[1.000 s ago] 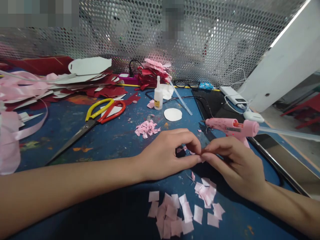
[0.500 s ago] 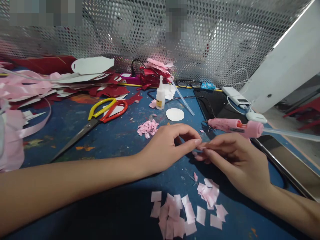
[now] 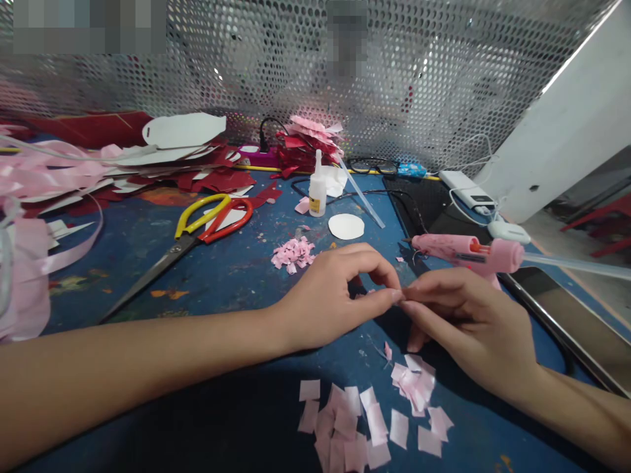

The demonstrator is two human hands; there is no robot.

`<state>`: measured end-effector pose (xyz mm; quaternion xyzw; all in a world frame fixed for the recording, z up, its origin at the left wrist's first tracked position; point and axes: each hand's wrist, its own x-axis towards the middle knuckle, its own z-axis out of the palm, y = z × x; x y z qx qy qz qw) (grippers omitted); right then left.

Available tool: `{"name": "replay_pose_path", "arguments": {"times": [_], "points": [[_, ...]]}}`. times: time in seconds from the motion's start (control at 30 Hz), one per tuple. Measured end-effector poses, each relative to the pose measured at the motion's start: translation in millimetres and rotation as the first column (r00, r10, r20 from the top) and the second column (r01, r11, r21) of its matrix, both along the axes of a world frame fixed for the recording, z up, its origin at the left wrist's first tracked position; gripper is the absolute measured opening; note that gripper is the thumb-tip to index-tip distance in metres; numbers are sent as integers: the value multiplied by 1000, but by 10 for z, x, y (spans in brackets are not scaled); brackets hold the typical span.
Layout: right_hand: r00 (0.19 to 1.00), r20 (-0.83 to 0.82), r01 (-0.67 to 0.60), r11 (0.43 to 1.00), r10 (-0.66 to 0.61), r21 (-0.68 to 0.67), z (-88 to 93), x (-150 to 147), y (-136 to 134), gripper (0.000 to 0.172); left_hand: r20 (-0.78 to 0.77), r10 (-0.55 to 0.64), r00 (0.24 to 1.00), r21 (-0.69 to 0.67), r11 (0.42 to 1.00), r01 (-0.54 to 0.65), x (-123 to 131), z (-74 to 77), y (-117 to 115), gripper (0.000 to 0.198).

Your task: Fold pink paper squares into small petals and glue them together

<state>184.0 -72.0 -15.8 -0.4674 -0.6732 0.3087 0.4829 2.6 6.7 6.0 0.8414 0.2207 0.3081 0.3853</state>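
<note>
My left hand (image 3: pixel 340 292) and my right hand (image 3: pixel 468 322) meet fingertip to fingertip above the blue table. Both are closed in a pinch on a small pink ribbon piece, almost wholly hidden by the fingers. Below them lie loose pink ribbon squares (image 3: pixel 338 420), with a smaller overlapping cluster (image 3: pixel 414 381) closer to my right hand. A heap of small folded pink pieces (image 3: pixel 292 253) sits just beyond my left wrist. Behind my right hand rests a pink glue gun (image 3: pixel 448 246) with a clear glue stick in its rear.
Scissors (image 3: pixel 182 246) with yellow and red handles lie at left. A glue bottle (image 3: pixel 317 194) stands by a white paper disc (image 3: pixel 346 226). A phone (image 3: pixel 572 322) lies at right, a power bank (image 3: pixel 466 189) behind. Pink ribbon (image 3: pixel 54 167) and red-and-white scraps fill the back left.
The fingertips have drawn closer together and a little lower, covering the pale pink bit that showed between them. My right hand's lower fingers have curled downward.
</note>
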Motion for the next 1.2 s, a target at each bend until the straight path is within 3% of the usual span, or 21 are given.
{"name": "replay_pose_path", "arguments": {"times": [0.23,0.73,0.97,1.2], "points": [[1000,27,5,1000,-6,25,14,5,-11,19,10,-38,999,-6,999,38,-4,-5,-12,8],[993,101,44,992,-56,117,13,13,-36,16,63,-59,996,140,989,50,-27,-16,-23,6],[937,311,85,969,-157,233,67,14,1,14,72,-21,997,129,992,11,-27,1,-39,6],[924,366,24,971,-112,237,94,20,42,7,38,-104,994,170,981,97,-21,-30,-55,4]]}}
